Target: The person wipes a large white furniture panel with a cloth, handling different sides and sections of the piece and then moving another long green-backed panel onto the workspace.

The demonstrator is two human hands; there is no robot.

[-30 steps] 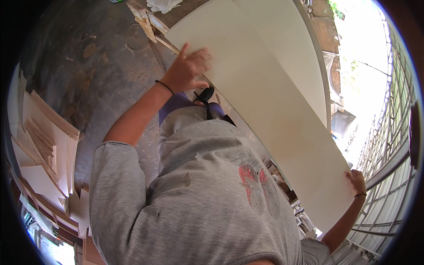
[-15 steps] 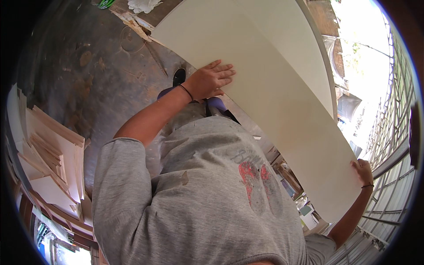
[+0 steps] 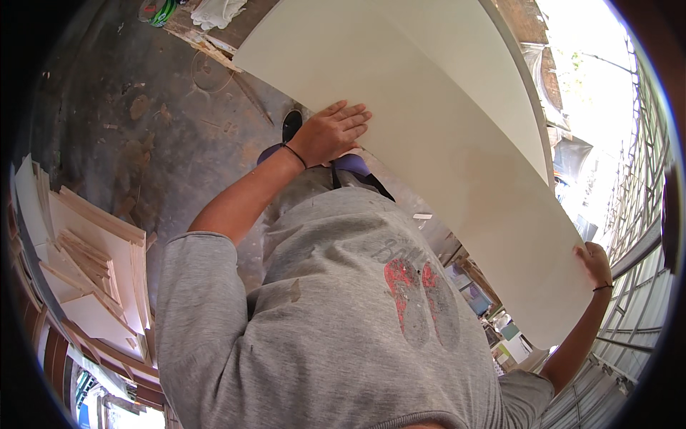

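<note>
A long off-white panel (image 3: 443,164) runs slantwise from the upper left to the lower right in front of me. My left hand (image 3: 331,134) lies on its near edge, fingers stretched flat over the surface and the thumb low at the edge. At the panel's right end, my right hand (image 3: 594,264) is curled round the far edge, its thumb on top and the other fingers mostly hidden. Beyond the long panel a second pale panel (image 3: 486,50) shows, with a curved-looking dark border.
Wooden boards and offcuts (image 3: 100,264) are stacked at the left. A white cloth (image 3: 218,11) and a green item (image 3: 161,13) sit at the top left. The floor (image 3: 164,136) is stained and dusty. A metal lattice (image 3: 643,157) stands at the right, beside bright daylight.
The long panel's right end and my right hand sit slightly farther right. My left hand stays on the near edge, fingers flat. The whole view has shifted a little.
</note>
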